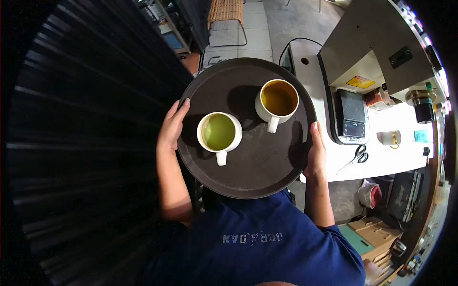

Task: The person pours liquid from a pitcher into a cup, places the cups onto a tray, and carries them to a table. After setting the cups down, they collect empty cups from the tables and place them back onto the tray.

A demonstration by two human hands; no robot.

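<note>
I hold a round dark brown tray [257,167] level in front of my chest. My left hand [171,127] grips its left rim, thumb on top. My right hand [316,151] grips the right rim. Two white mugs stand on the tray. The near left mug [219,133] holds green liquid, its handle pointing toward me. The far right mug [278,101] holds amber liquid, its handle also toward me. The mugs stand close together but do not touch.
A white counter [381,162] lies to my right with a digital scale [353,117], scissors [357,156], a small white cup [392,137] and a large metal machine [367,43]. A dark ribbed wall [86,143] rises on my left. Tiled floor and a wicker seat [225,10] are ahead.
</note>
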